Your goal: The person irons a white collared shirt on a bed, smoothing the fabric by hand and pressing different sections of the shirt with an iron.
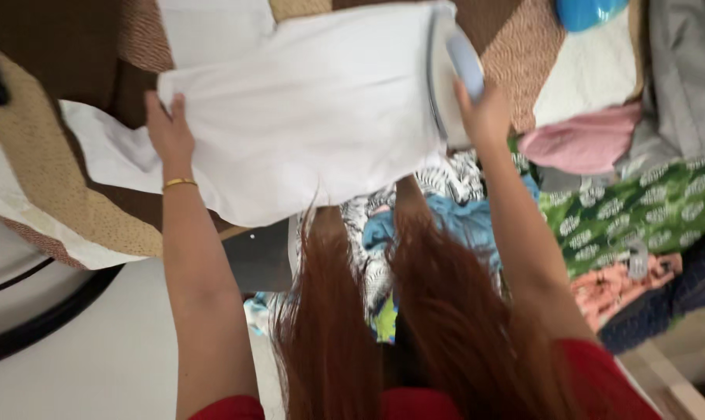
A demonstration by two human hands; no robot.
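Pressing flat with open fingers, the left hand (pixel 168 131) rests on the near edge of a white garment (pixel 314 109) spread over a brown patterned cloth (pixel 73 194). The right hand (pixel 485 117) grips the handle of a pale blue iron (pixel 463 66) at the garment's right end. Beside it lie pink (pixel 582 144) and green printed fabrics (pixel 640 206).

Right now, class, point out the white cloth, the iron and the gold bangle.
white cloth (pixel 314 117), head view, on its flat middle.
iron (pixel 455 70), head view, on its pale side above the right hand.
gold bangle (pixel 179 183), head view, on the band across the left wrist.
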